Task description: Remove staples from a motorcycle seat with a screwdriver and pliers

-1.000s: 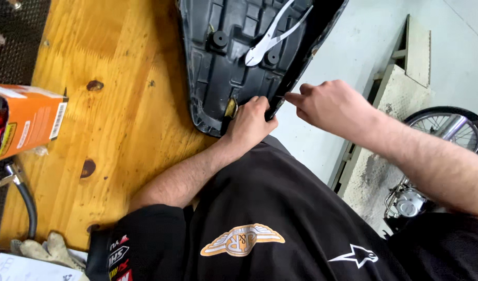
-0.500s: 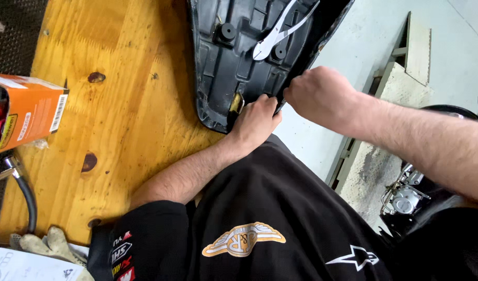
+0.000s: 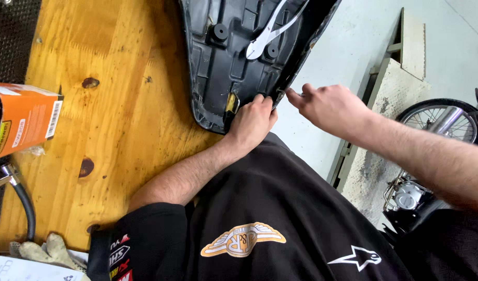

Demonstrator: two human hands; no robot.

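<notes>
Pine planks, knotted and varnished to a warm yellow, make up the bench [image 3: 109, 104] we lean over, and its near right corner carries the largest piece on it: an upturned seat base [image 3: 234, 62] of black moulded plastic, ribbed and cupped like a shallow tray, its rim overhanging the bench edge above a pale concrete floor [image 3: 348, 47]. In the hollow of that shell we see two round black rubber bumpers [image 3: 219, 32] and a pair of bright steel pliers [image 3: 267, 34] lying slantwise. Our left hand [image 3: 252, 122] is curled over the shell's near rim, fingers pressed down on the plastic beside a small yellowish tab [image 3: 231, 102]. Our right hand [image 3: 330, 106] sits just beside it at the rim's outer edge, thumb and forefinger pinched together on something too small for us to make out. At the bench's far left an orange cardboard box [image 3: 23, 125] lies on its side; what it holds we cannot tell. Below it a black rubber hose [image 3: 24, 208] with a metal fitting curves past a worn cloth glove [image 3: 46, 250]. Off to the right a spoked motorcycle wheel [image 3: 447, 122] stands on the floor.
</notes>
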